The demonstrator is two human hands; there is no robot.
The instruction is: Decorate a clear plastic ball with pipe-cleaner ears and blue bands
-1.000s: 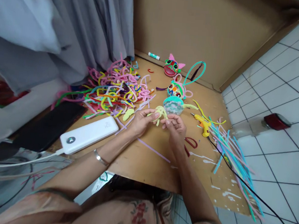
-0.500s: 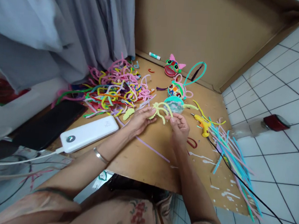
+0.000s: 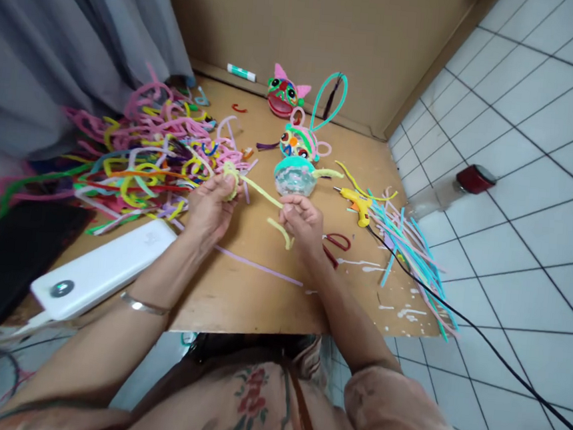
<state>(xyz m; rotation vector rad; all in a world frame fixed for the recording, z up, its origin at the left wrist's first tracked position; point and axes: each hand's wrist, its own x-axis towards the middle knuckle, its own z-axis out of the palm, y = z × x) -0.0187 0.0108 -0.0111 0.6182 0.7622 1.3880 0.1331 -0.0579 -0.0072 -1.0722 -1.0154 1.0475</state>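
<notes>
A pale yellow pipe cleaner point(image 3: 261, 191) stretches between my two hands over the table. My left hand point(image 3: 211, 208) pinches its bunched, coiled end. The fingers of my right hand point(image 3: 302, 222) close on the other end, and a short curved tail hangs below them. Just beyond my right hand sits a clear round container with a turquoise rim point(image 3: 294, 175), a pale yellow piece sticking out to its right. Behind it are a decorated animal face with pink loops point(image 3: 300, 142) and a second face with pink ears point(image 3: 283, 94).
Left is a tangled heap of coloured pipe cleaners point(image 3: 157, 143), with a white power bank point(image 3: 104, 266) and black phone point(image 3: 16, 265). Right are a yellow glue gun point(image 3: 357, 204), red-handled scissors point(image 3: 338, 241) and straight pipe cleaners point(image 3: 413, 253). A glue stick point(image 3: 241, 72) lies against the back board.
My hands have moved apart, drawing one yellow strand out straight between them; before, several loose curved ends showed. The view has turned, so everything appears further left.
</notes>
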